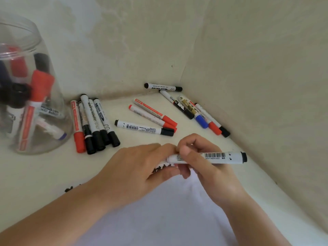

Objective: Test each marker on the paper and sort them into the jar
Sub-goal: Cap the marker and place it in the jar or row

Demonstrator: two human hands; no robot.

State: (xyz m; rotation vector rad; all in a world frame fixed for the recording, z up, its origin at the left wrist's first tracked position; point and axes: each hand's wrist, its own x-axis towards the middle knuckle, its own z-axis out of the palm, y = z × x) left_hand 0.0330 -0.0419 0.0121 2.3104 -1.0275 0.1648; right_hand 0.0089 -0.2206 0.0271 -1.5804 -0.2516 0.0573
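Both hands meet at centre frame over the paper [159,215], which lies on the counter [44,174] in the lower middle of the frame. Right hand [209,167] grips a white marker [213,158] by its barrel, thumb on top, the barrel lying nearly level with its black end pointing toward the right edge of the frame. Left hand [134,167] has its fingers curled at the marker's other end; that end is hidden, so whether a cap is on or in those fingers cannot be told. Judgement: step in hand is uncapping or recapping around the test stroke. To do it well, hold the barrel steady with the right hand, pull or push the cap straight along the barrel's line, and keep the tip away from skin. Dark scribbles [71,189] show at the paper's upper edge; the next stroke is best put on a bare patch so the colour reads clearly. Jar [35,103] stands at far left with several markers already inside. Untested markers lie in three loose groups on the counter at mid-frame, the nearest a row [92,125] just beside the jar.
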